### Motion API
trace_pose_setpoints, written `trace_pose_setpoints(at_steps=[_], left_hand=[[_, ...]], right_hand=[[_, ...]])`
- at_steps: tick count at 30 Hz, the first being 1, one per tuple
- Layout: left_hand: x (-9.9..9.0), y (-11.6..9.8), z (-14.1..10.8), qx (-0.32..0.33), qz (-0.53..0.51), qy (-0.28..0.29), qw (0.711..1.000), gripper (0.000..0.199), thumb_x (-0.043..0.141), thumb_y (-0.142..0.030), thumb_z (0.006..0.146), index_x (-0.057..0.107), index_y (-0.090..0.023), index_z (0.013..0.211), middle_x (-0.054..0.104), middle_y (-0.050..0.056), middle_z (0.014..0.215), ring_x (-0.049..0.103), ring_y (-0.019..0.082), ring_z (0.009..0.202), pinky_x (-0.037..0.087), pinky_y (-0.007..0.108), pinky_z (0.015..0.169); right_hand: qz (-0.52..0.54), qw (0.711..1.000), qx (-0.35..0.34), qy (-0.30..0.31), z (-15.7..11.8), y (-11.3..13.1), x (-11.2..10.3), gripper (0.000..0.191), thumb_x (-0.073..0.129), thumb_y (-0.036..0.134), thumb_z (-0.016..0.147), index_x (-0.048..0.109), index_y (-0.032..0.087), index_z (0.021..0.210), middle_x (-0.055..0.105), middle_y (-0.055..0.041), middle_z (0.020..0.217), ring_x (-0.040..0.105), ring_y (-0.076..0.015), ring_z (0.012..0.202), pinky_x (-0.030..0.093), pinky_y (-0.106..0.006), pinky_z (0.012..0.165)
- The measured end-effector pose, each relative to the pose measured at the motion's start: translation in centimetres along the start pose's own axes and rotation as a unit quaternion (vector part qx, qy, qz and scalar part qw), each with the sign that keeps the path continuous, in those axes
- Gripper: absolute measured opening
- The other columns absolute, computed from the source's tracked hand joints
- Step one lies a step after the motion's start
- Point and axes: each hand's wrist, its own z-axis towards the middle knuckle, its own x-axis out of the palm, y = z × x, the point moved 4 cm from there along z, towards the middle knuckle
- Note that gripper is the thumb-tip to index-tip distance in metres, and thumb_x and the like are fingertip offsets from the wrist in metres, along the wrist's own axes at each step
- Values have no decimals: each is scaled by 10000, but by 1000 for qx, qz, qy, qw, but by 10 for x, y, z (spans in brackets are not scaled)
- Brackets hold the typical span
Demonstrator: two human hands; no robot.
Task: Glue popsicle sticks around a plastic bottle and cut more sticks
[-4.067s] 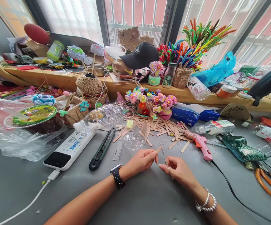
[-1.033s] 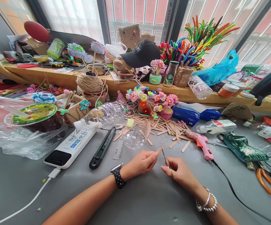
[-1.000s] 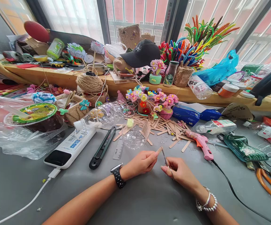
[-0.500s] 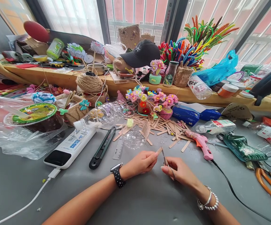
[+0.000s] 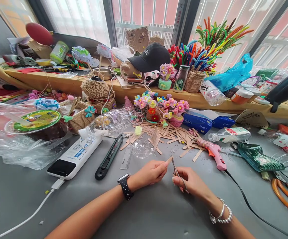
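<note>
Wooden, the stick [image 5: 169, 160] juts just past the left hand [image 5: 154, 172], its tip at the blades of the scissors [image 5: 176, 170], over the desk [image 5: 149, 212]. The left grip pinches the stick; the right hand [image 5: 190, 181] holds the scissors by the handles. A clean snip probably wants the pinch close to the cut (thumb clear of the blades), the stick steady, and a slow squeeze against splitting.

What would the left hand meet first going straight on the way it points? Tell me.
Most likely the scissors, whose blades stand at the end of the wooden stick held by the left hand; depth is hard to judge here.
</note>
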Motion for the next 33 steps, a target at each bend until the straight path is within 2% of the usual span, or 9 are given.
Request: trace_pose_setpoints(at_steps=[5,11,17,21,27,33], left_hand=[[0,-2,-1,0,1,-7,1000,403,308,-464,799,328,-170,525,268,-87,377,229,32,300,168,177,313],[0,-1,-1,4,6,-6,1000,404,308,-464,799,326,-170,522,274,-84,372,221,33,302,160,175,307],[-1,-1,-1,12,-5,-9,1000,398,306,-444,809,320,-166,525,262,-87,374,223,28,301,164,167,307],[0,-3,-1,11,5,-2,1000,406,305,-442,811,312,-163,517,261,-87,375,220,24,308,165,162,310],[-1,-2,-1,10,17,-12,1000,408,293,-441,816,314,-162,519,266,-86,365,228,25,304,173,162,313],[1,-3,-2,6,18,4,1000,401,299,-443,812,311,-165,524,264,-87,380,217,27,313,168,166,312]], right_hand=[[-37,998,-3,-58,0,0,-3,414,533,479,650,273,189,508,271,73,445,233,-55,449,174,-207,413],[-25,1000,-5,-10,0,3,-1,398,480,530,667,328,184,542,304,60,481,260,-61,459,180,-210,412],[-43,997,-5,-58,-1,1,-4,413,532,466,655,264,188,508,241,74,463,217,-55,462,159,-212,417],[-28,999,-12,-16,0,2,-1,408,483,531,665,307,184,540,276,65,484,239,-62,475,170,-212,423],[-43,998,-6,-55,0,2,-3,422,520,489,659,257,191,516,250,70,472,225,-59,466,162,-217,423],[-33,999,-11,-7,0,1,-1,422,468,560,662,314,185,545,289,62,483,245,-65,472,175,-214,424]])
